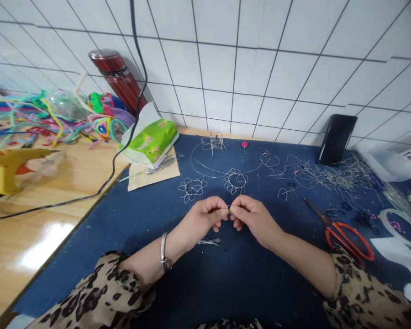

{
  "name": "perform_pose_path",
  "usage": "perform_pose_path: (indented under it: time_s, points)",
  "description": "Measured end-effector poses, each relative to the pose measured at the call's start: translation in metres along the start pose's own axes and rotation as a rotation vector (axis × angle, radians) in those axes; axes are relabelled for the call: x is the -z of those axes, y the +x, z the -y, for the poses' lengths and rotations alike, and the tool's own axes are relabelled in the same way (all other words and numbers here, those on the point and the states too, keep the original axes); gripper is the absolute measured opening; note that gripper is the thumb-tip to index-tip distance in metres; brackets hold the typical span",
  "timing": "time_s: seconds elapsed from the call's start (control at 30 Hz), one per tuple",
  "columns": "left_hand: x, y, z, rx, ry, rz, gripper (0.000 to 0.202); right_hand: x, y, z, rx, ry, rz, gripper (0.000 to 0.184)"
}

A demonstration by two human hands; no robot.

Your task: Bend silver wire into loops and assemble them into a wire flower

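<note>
Pinching a small curved wire above the blue mat.
Gripping it in the fingertips of left hand and right hand, close together, mid-scene, just nearer than two petalled wire rings, well left of orange-handled scissors.

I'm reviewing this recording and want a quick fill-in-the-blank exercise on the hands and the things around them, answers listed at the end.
1. The left hand and right hand pinch a thin, bent piece of metal ____.
2. The scissors lie nearer the ____ hand.
3. The glue gun at the far left is mostly ____.
4. The phone leaning against the tiled wall is ____.

Missing words: wire; right; yellow; black.
</note>
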State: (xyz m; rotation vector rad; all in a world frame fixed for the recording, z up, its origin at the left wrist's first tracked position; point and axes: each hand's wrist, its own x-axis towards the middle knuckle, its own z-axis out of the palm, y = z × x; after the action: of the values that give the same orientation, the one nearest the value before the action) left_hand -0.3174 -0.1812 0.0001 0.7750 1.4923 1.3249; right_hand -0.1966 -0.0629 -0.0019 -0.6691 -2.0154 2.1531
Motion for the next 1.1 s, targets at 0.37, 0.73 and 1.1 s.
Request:
perform_pose_path:
  time_s: [0.37, 0.73, 1.1]
  points:
    - [-0.001, 0.001, 0.002, 0.013, -0.04, -0.018, 0.014, -0.002, -0.002, 0.004, 0.009, -0.124, 0.009, 0.014]
    - [0.0, -0.001, -0.001, 0.023, 0.12, 0.017, 0.013, 0.006, -0.004, 0.015, 0.097, -0.417, -0.055, 0.015]
    - [0.004, -0.003, -0.007, 0.047, 0.108, 0.144, 0.022, 0.006, -0.005, 0.021, 0.188, -0.414, -0.074, 0.011]
